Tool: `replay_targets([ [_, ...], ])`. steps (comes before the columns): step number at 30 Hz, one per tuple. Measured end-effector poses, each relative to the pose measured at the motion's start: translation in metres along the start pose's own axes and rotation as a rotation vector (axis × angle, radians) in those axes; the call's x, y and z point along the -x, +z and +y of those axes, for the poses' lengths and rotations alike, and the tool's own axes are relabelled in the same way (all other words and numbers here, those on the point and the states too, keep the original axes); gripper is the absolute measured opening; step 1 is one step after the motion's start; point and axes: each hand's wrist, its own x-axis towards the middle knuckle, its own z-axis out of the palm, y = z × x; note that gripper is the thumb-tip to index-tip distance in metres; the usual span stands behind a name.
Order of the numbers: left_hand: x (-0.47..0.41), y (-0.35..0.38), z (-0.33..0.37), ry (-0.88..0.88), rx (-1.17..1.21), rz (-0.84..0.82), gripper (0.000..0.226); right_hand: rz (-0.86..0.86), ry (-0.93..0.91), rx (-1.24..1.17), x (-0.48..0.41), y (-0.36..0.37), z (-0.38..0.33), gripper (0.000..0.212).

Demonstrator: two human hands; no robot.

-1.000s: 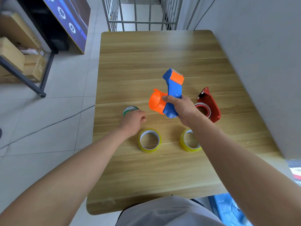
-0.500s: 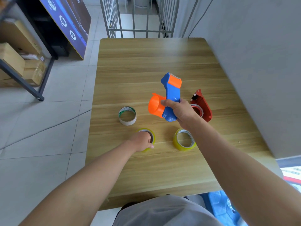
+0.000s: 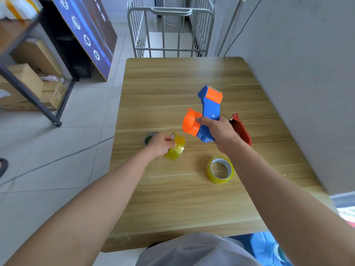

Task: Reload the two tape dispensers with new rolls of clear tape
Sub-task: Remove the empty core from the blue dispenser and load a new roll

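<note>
My right hand (image 3: 221, 132) grips the handle of a blue and orange tape dispenser (image 3: 208, 110), held above the wooden table (image 3: 182, 77) with its orange hub facing left and bare. My left hand (image 3: 160, 145) holds a yellowish clear tape roll (image 3: 175, 149), lifted and tilted off the tabletop. A second clear roll (image 3: 220, 169) lies flat below my right wrist. The red dispenser (image 3: 240, 128) rests on the table behind my right hand, partly hidden. A used core with green print (image 3: 148, 138) peeks out behind my left hand.
A grey wall (image 3: 297, 73) runs along the table's right edge. A metal cage cart (image 3: 169, 29) stands past the far edge. Shelving with cardboard boxes (image 3: 28, 81) stands on the tiled floor to the left.
My left hand moved from the used core to the left clear roll, closed on it and lifted it off the table. The dispenser in my right hand stayed about where it was.
</note>
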Motion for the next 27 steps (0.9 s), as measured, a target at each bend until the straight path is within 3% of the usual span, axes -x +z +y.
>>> replay_targets([
  [3, 0.002, -0.017, 0.019, -0.048, 0.351, 0.05, 0.018, 0.039, -0.042, -0.045, 0.003, 0.002, -0.01, 0.032],
  [6, 0.007, -0.032, 0.036, -0.018, 0.533, 0.086, 0.015, 0.099, -0.11, -0.082, 0.009, 0.004, -0.023, 0.029],
  [12, 0.017, -0.051, 0.055, 0.005, 0.55, 0.13, 0.011, 0.137, -0.208, -0.099, 0.016, 0.01, -0.045, 0.038],
  [13, 0.019, -0.053, 0.056, 0.008, 0.512, 0.139, 0.009, 0.135, -0.22, -0.088, 0.017, 0.011, -0.047, 0.038],
  [16, 0.022, -0.056, 0.056, 0.044, 0.298, 0.172, 0.045, 0.137, -0.238, -0.082, 0.017, 0.014, -0.05, 0.04],
  [18, 0.025, -0.057, 0.059, 0.088, 0.205, 0.164, 0.058, 0.134, -0.236, -0.079, 0.016, 0.017, -0.05, 0.041],
  [23, 0.033, -0.059, 0.066, 0.244, -0.122, 0.183, 0.038, 0.12, -0.247, -0.038, 0.015, 0.023, -0.049, 0.041],
  [27, 0.035, -0.066, 0.068, 0.364, -0.462, 0.248, 0.046, 0.084, -0.246, -0.019, 0.015, 0.026, -0.052, 0.041],
])
